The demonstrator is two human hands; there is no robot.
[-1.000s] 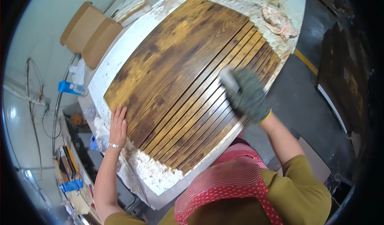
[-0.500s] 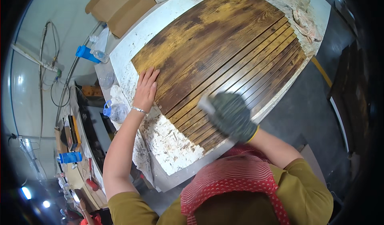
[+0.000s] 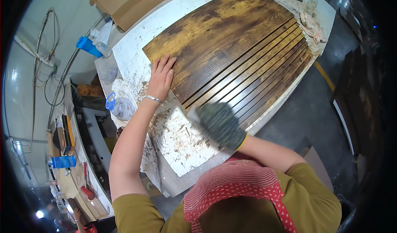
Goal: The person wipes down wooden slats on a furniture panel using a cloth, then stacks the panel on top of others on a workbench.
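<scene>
Gripping a pale block (image 3: 193,114), the gloved right hand (image 3: 221,126) apparently rubs a slatted wood panel (image 3: 223,42) on the table (image 3: 188,160); the left hand (image 3: 161,82) lies flat on its edge. The next stroke likely needs firm bracing.

worktable (image 3: 175,156): wide wood board (image 3: 219,38), wood slats (image 3: 258,80) on top
slats: side by side along board's near-right edge
left hand (image 3: 162,78): on board's left end
right hand (image 3: 221,126): at slats' near-left ends
rag (image 3: 311,28): on worktable, just past slats' far-right ends
capped bottle (image 3: 312,4): on worktable, behind rag
cardboard box (image 3: 134,10): beyond worktable's far-left edge
handled bottle (image 3: 123,109): left of left forearm (image 3: 134,146), beside cloth (image 3: 120,87)
</scene>
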